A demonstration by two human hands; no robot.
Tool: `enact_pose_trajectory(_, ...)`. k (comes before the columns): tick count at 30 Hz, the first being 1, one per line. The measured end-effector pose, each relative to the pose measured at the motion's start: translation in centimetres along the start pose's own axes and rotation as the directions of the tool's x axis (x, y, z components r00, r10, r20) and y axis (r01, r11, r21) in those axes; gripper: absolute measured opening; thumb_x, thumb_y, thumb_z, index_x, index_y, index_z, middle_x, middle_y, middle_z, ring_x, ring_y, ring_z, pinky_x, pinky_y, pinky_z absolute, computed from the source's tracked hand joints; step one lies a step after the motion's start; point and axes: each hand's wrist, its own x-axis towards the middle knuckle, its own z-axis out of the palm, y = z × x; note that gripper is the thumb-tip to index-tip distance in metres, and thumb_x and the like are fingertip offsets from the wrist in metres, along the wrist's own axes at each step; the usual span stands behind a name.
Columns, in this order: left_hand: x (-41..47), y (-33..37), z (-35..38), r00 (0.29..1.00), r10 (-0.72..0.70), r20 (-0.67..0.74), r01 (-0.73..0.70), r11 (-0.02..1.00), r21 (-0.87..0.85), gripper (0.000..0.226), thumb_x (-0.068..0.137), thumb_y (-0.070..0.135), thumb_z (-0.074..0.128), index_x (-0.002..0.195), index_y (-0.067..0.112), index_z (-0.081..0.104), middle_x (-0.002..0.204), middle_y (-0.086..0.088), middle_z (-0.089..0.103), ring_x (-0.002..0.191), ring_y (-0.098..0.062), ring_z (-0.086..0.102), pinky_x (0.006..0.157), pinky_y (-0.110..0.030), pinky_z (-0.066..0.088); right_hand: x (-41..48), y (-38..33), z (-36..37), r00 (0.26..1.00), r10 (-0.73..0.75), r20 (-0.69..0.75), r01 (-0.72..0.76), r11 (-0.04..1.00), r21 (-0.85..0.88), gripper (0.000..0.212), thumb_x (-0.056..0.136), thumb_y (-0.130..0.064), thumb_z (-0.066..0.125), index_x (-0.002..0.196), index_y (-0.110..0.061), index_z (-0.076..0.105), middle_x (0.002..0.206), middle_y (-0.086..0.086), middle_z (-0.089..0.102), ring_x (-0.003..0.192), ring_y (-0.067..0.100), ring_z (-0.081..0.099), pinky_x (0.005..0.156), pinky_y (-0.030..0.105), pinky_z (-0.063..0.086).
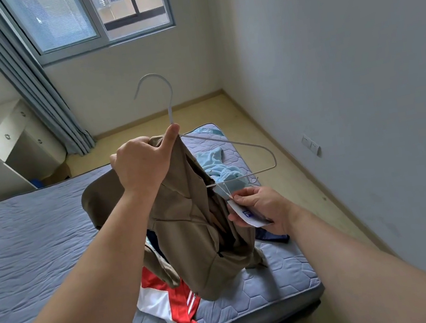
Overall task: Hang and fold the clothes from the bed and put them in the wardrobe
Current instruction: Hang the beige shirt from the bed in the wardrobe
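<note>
My left hand (143, 165) grips the neck of a white wire hanger (242, 146) together with the top of a brown garment (187, 219), held up over the bed. The garment hangs down on the hanger's left side, its lower end touching the mattress. My right hand (261, 208) pinches a white and blue paper tag (245, 213) tied by a thin string to the garment. On the blue-grey mattress (39, 240) lie a red and white garment (168, 301), a light blue garment (215, 166) and a dark blue garment (271, 235), partly hidden behind the brown one.
A white cabinet (4, 146) stands at the far left beside grey curtains (39, 84) and a window (92, 14). Bare floor (290, 172) runs between the bed's right edge and the white wall (342, 61), which carries a socket (310, 144).
</note>
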Motion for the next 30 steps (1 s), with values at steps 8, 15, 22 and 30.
enact_pose_trajectory(8,0.0,-0.3,0.6,0.999,0.037,0.028,-0.038,0.998,0.045,0.083,0.080,0.092,0.040,0.046,0.016,0.045,0.045,0.002,0.043,0.056,-0.023,0.049,0.091,-0.047,0.043,-0.6,-1.9,-0.2,0.977,0.044,0.209,-0.073,0.989,0.132,0.029,0.099,-0.012,0.055,0.124,-0.005,0.068,0.086,0.008,0.065,0.073,0.020,0.065,0.059,0.029,0.055)
enact_pose_trajectory(15,-0.5,0.0,0.7,0.994,0.092,0.059,-0.094,0.995,0.020,0.081,0.079,0.088,0.048,0.043,0.017,0.032,0.041,0.006,0.030,0.049,-0.020,0.039,0.085,-0.046,0.045,0.2,-4.9,1.8,1.000,0.014,0.001,-0.014,0.910,0.415,0.035,0.086,0.007,0.045,0.117,-0.005,0.058,0.088,0.015,0.067,0.063,0.022,0.068,0.051,0.024,0.054)
enact_pose_trajectory(22,-1.1,0.8,0.5,0.986,0.140,0.086,-0.135,0.989,-0.062,0.080,0.080,0.082,0.057,0.042,0.020,0.024,0.038,0.009,0.022,0.043,-0.012,0.029,0.081,-0.045,0.048,1.2,-4.7,3.5,0.961,-0.103,-0.258,0.153,0.971,0.182,0.028,0.088,0.008,0.064,0.110,-0.009,0.063,0.093,0.012,0.076,0.077,0.020,0.073,0.049,0.022,0.050)
enact_pose_trajectory(30,-1.1,1.6,0.3,0.979,0.164,0.119,-0.155,0.985,-0.076,0.082,0.080,0.083,0.055,0.045,0.015,0.027,0.039,0.007,0.023,0.043,-0.014,0.032,0.079,-0.041,0.044,2.6,-3.3,3.5,0.824,-0.248,-0.509,0.218,0.969,-0.119,0.023,0.088,0.000,0.067,0.091,-0.020,0.058,0.097,0.009,0.071,0.080,0.026,0.066,0.046,0.024,0.040)
